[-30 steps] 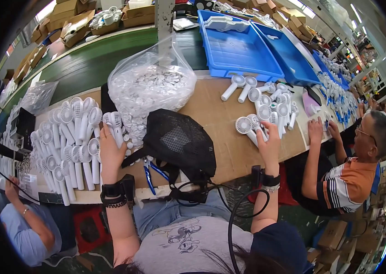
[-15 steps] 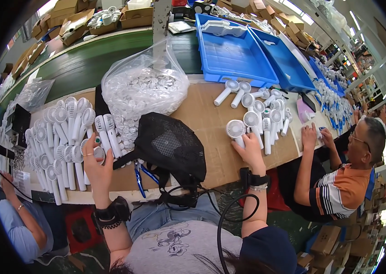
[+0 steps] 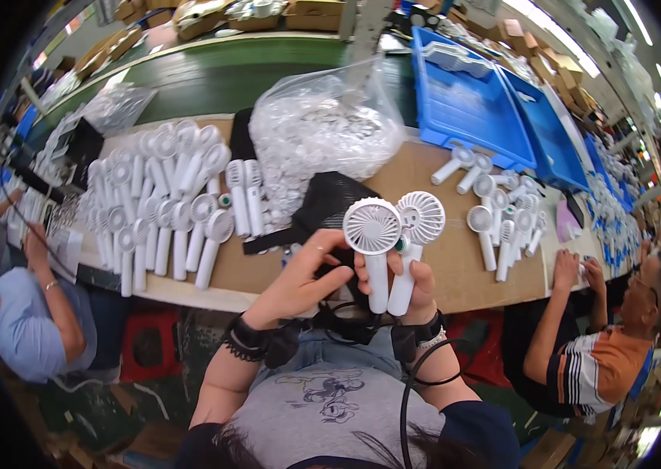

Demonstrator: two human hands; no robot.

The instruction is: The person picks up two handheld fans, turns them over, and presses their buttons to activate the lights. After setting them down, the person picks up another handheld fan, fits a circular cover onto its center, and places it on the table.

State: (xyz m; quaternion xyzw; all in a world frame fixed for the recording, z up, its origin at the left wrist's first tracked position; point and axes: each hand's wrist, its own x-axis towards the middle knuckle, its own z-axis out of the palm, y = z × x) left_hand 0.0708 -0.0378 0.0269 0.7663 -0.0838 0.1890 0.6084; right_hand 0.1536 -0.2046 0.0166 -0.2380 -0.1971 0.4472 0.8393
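My right hand (image 3: 423, 283) is closed around the handles of two white handheld fans, held up side by side in front of me. One fan (image 3: 373, 227) faces me with its round grille. The other fan (image 3: 422, 219), on its right, is partly overlapped by it, and a small green spot shows below its head. My left hand (image 3: 293, 280) is just left of the fans, thumb and fingers apart, with its fingertips close to the nearer grille; whether they touch it is unclear. Behind the hands lies a black mesh bag (image 3: 329, 199), partly hidden.
Many white fans (image 3: 162, 211) are crowded on the table's left; a smaller group (image 3: 502, 215) lies right. A clear plastic bag (image 3: 323, 125) of small white parts stands behind, beside blue trays (image 3: 471, 102). One co-worker (image 3: 604, 336) sits right, another (image 3: 33, 320) left.
My right hand has come from the right-hand group to the middle and now holds two fans up. My left hand has moved right from the left-hand fans to beside them.
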